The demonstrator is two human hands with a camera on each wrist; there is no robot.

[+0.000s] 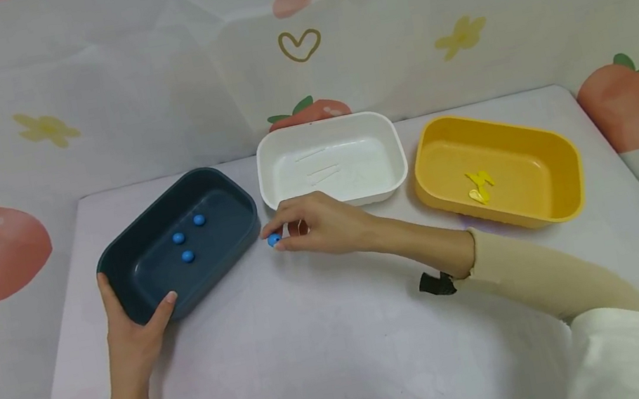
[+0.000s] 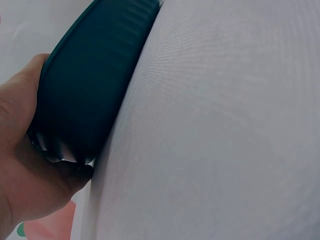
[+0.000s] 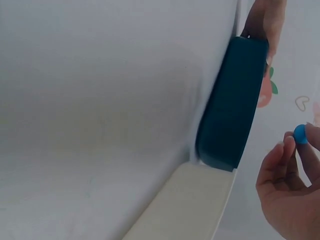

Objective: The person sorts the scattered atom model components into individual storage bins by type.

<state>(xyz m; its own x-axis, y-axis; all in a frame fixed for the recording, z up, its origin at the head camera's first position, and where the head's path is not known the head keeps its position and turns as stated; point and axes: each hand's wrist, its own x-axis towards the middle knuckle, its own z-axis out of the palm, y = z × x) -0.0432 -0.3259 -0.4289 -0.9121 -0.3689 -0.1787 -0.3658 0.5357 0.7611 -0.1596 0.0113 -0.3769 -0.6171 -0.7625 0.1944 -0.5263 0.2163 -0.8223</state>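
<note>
My right hand (image 1: 324, 223) pinches a small blue ball (image 1: 274, 239) between thumb and fingertips, just right of the dark teal tray (image 1: 217, 274). In the right wrist view the same ball (image 3: 300, 134) shows at the fingertips. Inside that tray lie three similar blue balls (image 1: 199, 219), apart from one another. My left hand (image 1: 135, 339) grips the tray's near left end, its thumb on the near side. From the left wrist view, the fingers curl round the tray's end (image 2: 85, 90), and part of them is hidden.
A white tray (image 1: 396, 182) with several thin pale sticks (image 1: 324, 173) stands at the back middle. To its right is a yellow tray (image 1: 548, 187) holding small yellow pieces (image 1: 480, 187). A patterned cloth wall (image 1: 144, 80) rises behind the table (image 1: 336, 368).
</note>
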